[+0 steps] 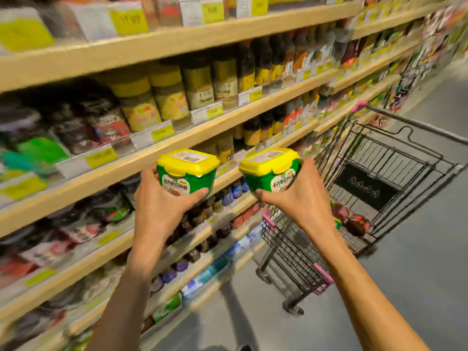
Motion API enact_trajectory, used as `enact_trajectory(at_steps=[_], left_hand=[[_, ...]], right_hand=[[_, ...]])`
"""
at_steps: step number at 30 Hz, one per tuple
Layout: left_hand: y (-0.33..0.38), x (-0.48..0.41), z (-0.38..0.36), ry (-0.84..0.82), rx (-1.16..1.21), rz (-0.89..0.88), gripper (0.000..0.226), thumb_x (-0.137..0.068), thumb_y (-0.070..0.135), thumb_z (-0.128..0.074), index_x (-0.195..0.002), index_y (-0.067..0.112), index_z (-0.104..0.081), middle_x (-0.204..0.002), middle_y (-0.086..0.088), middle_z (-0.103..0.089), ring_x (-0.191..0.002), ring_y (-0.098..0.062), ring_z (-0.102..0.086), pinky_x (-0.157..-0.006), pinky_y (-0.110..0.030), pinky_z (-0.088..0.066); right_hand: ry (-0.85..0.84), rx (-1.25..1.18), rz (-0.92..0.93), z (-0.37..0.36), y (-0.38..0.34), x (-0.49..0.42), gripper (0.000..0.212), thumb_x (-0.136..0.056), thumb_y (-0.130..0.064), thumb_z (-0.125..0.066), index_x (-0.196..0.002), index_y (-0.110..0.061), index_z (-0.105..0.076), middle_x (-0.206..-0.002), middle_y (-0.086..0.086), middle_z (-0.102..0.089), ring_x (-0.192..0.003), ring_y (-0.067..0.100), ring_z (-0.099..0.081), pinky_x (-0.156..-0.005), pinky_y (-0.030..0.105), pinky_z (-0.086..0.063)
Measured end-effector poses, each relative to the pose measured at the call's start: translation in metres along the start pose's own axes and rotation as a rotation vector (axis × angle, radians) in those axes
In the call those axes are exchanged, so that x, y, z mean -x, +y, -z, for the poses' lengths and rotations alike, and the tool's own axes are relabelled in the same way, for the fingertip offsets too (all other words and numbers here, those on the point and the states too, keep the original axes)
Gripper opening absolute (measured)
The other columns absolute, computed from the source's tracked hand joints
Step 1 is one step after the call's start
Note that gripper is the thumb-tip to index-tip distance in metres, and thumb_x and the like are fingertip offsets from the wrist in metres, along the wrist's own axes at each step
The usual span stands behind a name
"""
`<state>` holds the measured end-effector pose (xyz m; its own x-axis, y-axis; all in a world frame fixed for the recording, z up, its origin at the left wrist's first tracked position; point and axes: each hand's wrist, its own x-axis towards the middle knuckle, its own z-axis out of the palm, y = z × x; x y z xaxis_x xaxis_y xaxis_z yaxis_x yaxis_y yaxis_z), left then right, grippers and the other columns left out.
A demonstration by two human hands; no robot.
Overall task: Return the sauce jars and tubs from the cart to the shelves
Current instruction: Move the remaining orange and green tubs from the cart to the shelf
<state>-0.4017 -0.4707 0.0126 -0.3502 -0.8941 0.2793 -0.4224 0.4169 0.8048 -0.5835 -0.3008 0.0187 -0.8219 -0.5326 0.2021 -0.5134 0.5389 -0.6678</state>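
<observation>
Our left hand (162, 198) grips one green plastic tub with a yellow lid (187, 171); our right hand (298, 198) grips its twin (271, 171), both before the wooden shelves (177, 145), beside the black wire cart (379, 188).

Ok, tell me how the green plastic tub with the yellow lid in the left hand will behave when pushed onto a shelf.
The green plastic tub with the yellow lid probably stays rigid: the left hand grips its walls without visible denting. Squat and flat-sided, it should slide rather than roll on the wooden shelf. One hand carries it, so likely moderate weight.
</observation>
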Motion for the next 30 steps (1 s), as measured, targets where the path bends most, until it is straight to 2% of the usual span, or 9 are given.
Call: enact_trajectory(at_steps=[5, 9, 12, 17, 22, 24, 26, 28, 30], left_hand=[[-0.020, 0.046, 0.065, 0.062, -0.015, 0.045, 0.095, -0.053, 0.044, -0.095, -0.127, 0.014, -0.044, -0.115, 0.007, -0.055, -0.106, -0.015, -0.058, -0.089, -0.034, -0.049], [-0.044, 0.103, 0.116, 0.094, -0.032, 0.109, 0.094, -0.054, 0.043, -0.095, -0.128, 0.018, -0.042, -0.115, 0.006, -0.057, -0.101, -0.013, -0.059, -0.082, -0.031, -0.049], [-0.065, 0.146, 0.155, 0.143, -0.063, 0.158, 0.094, -0.054, 0.048, -0.094, -0.127, 0.024, -0.041, -0.119, 0.005, -0.059, -0.103, -0.013, -0.060, -0.085, -0.034, -0.053], [-0.083, 0.202, 0.219, 0.248, -0.095, 0.238, 0.098, -0.056, 0.040, -0.095, -0.134, 0.016, -0.042, -0.116, 0.008, -0.053, -0.104, -0.011, -0.055, -0.083, -0.028, -0.046], [-0.105, 0.245, 0.283, 0.376, -0.132, 0.293, 0.104, -0.056, 0.049, -0.093, -0.138, 0.016, -0.038, -0.127, 0.001, -0.057, -0.118, -0.023, -0.056, -0.097, -0.045, -0.051], [-0.116, 0.261, 0.310, 0.426, -0.138, 0.310, 0.104, -0.056, 0.051, -0.092, -0.139, 0.018, -0.039, -0.129, 0.001, -0.056, -0.120, -0.023, -0.055, -0.098, -0.047, -0.051], [-0.127, 0.276, 0.337, 0.478, -0.138, 0.305, 0.097, -0.057, 0.049, -0.093, -0.134, 0.019, -0.042, -0.127, 0.000, -0.056, -0.116, -0.021, -0.057, -0.092, -0.043, -0.054], [-0.137, 0.291, 0.363, 0.509, -0.127, 0.310, 0.085, -0.059, 0.041, -0.094, -0.125, 0.022, -0.044, -0.122, 0.000, -0.056, -0.108, -0.017, -0.057, -0.079, -0.027, -0.053], [-0.146, 0.304, 0.390, 0.538, -0.113, 0.323, 0.081, -0.059, 0.035, -0.095, -0.120, 0.027, -0.042, -0.118, 0.002, -0.056, -0.101, -0.013, -0.056, -0.069, -0.013, -0.044]], right_hand=[[-0.058, -0.057, 0.090, -0.009, -0.031, 0.056, 0.093, -0.057, -0.054, -0.089, -0.125, -0.013, -0.040, -0.119, 0.003, -0.055, -0.108, 0.025, -0.058, -0.077, 0.037, -0.050], [-0.124, -0.125, 0.142, -0.022, -0.046, 0.112, 0.092, -0.055, -0.056, -0.088, -0.124, -0.016, -0.043, -0.114, 0.000, -0.056, -0.098, 0.019, -0.057, -0.073, 0.035, -0.049], [-0.204, -0.148, 0.179, -0.034, -0.061, 0.153, 0.093, -0.054, -0.054, -0.089, -0.125, -0.016, -0.043, -0.113, 0.001, -0.058, -0.096, 0.018, -0.056, -0.075, 0.035, -0.049], [-0.291, -0.186, 0.243, -0.049, -0.099, 0.211, 0.092, -0.054, -0.049, -0.092, -0.125, -0.016, -0.044, -0.114, 0.001, -0.059, -0.103, 0.021, -0.058, -0.076, 0.034, -0.047], [-0.347, -0.249, 0.346, -0.065, -0.149, 0.257, 0.088, -0.052, -0.050, -0.093, -0.119, -0.020, -0.043, -0.111, 0.001, -0.059, -0.101, 0.021, -0.059, -0.076, 0.036, -0.051], [-0.380, -0.281, 0.390, -0.074, -0.170, 0.277, 0.086, -0.052, -0.050, -0.093, -0.117, -0.024, -0.042, -0.112, 0.000, -0.060, -0.100, 0.019, -0.060, -0.076, 0.035, -0.052], [-0.419, -0.303, 0.436, -0.085, -0.191, 0.297, 0.084, -0.053, -0.052, -0.092, -0.113, -0.030, -0.038, -0.112, -0.001, -0.060, -0.100, 0.018, -0.061, -0.077, 0.037, -0.054], [-0.457, -0.302, 0.475, -0.097, -0.211, 0.319, 0.084, -0.054, -0.055, -0.092, -0.111, -0.032, -0.035, -0.112, -0.001, -0.059, -0.099, 0.018, -0.061, -0.077, 0.039, -0.056], [-0.482, -0.311, 0.509, -0.110, -0.232, 0.344, 0.083, -0.055, -0.054, -0.092, -0.111, -0.032, -0.035, -0.113, -0.001, -0.056, -0.101, 0.018, -0.059, -0.077, 0.039, -0.055]])
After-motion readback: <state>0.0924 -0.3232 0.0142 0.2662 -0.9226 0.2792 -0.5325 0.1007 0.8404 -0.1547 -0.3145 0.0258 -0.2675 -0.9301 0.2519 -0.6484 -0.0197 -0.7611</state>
